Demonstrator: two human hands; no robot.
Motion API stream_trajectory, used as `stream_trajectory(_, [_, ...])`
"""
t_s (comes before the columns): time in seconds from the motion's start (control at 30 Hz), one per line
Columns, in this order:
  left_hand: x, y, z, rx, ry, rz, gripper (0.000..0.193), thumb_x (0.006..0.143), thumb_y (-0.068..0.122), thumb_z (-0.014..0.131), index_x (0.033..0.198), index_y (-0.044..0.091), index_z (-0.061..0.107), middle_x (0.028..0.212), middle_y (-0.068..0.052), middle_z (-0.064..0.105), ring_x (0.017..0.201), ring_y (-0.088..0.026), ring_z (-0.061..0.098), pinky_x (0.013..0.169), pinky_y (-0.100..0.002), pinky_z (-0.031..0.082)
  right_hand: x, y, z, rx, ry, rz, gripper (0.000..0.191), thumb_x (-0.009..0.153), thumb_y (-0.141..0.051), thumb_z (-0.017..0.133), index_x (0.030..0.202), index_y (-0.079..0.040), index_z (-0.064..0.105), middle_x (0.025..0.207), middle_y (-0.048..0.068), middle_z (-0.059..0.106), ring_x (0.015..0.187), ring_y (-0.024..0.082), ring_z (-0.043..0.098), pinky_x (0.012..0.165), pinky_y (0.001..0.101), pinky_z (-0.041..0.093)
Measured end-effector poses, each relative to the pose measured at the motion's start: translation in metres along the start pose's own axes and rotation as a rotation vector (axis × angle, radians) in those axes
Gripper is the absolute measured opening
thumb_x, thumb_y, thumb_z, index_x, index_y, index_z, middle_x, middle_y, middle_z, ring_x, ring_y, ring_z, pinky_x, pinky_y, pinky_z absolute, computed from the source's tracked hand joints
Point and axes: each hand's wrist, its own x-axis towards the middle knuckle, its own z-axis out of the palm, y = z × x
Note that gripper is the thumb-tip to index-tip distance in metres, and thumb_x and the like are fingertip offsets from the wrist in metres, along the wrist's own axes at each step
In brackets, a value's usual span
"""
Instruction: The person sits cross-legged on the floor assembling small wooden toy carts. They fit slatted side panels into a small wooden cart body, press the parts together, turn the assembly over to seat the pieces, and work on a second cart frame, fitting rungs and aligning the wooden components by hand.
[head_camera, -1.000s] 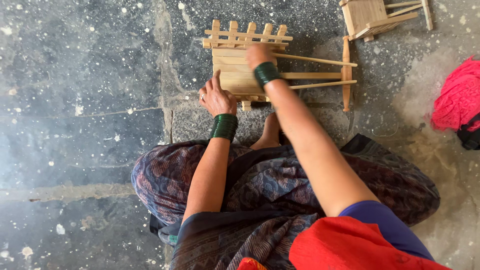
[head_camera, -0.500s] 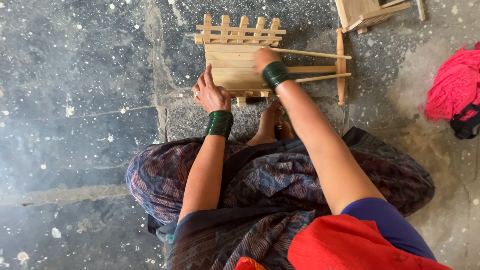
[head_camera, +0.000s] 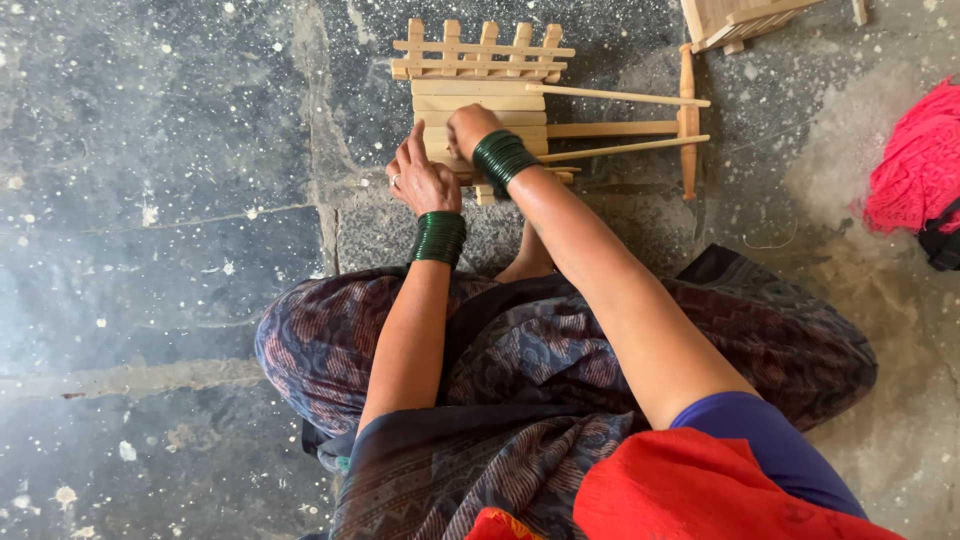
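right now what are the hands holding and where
Both hands are on the wooden cart: the right hand on its slatted bed, the left hand at its near-left corner. Whether either grips cannot be told.

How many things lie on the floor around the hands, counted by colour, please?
Pale wood: 2, the slatted wooden frame under the left hand and right hand, and a second wooden piece at the top edge.
Pink: 1, a cloth bundle.
Total: 3.

Left hand (head_camera: 422, 185): silver ring on one finger, stack of dark green bangles (head_camera: 440, 238) at the wrist. Right hand (head_camera: 470, 128): matching green bangle stack (head_camera: 502, 158); short blue sleeve (head_camera: 765, 445) on the upper arm, red cloth (head_camera: 690, 495) below it. Lap covered by dark patterned fabric (head_camera: 520, 350), purple-grey with fine stripes.
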Motion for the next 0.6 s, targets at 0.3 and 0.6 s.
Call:
stream_trajectory(0.3, [0.003,0.006,-0.002,0.111,-0.053,-0.001,0.065,0.081,-0.001,0.054,0.141,0.025,0.055,0.133,-0.005,0.063,0.112,-0.032,0.055,0.099,-0.052,0.038,-0.013,0.049,-0.040,-0.055,0.159,-0.045,0.009,0.085,-0.008,0.073,0.082,-0.016,0.077,0.091,0.007,0.077,0.080,0.019,0.071,0.082,0.0375,0.056])
stream_trajectory(0.6, [0.002,0.009,-0.006,0.130,-0.121,-0.025,0.060,0.082,0.002,0.056,0.138,0.024,0.058,0.132,-0.007,0.062,0.118,-0.033,0.052,0.103,-0.054,0.036,-0.001,0.027,-0.002,-0.221,0.091,-0.158,0.014,0.090,-0.004,0.069,0.076,-0.006,0.071,0.085,0.011,0.073,0.085,0.027,0.071,0.082,0.0392,0.057])
